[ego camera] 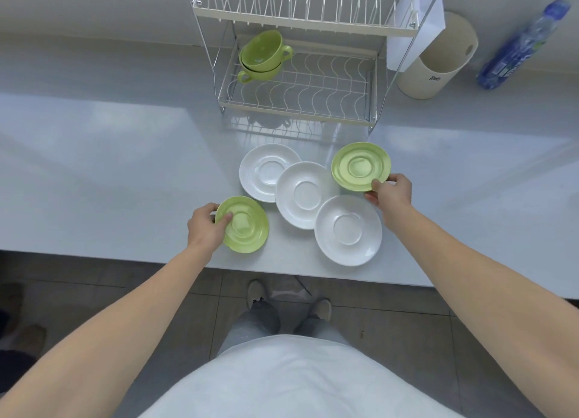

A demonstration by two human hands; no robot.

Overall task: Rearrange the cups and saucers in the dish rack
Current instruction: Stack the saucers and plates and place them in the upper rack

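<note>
A two-tier white wire dish rack (297, 107) stands at the back of the counter. Two green cups (261, 55) are stacked in the left corner of its lower shelf. In front of the rack lie three white saucers: one at the back left (266, 170), one in the middle (302, 195) and one nearest me (347, 229). My left hand (205, 226) grips the left rim of a green saucer (246, 226) near the counter's front edge. My right hand (391, 192) pinches the near rim of a second green saucer (360, 165), right of the white ones.
A cream cylindrical container (438, 60) stands right of the rack, with a white cloth (407, 29) hanging beside it. A blue plastic bottle (520, 47) lies at the far right. The counter's front edge (125, 254) runs just below the saucers; tiled floor and my feet show beneath.
</note>
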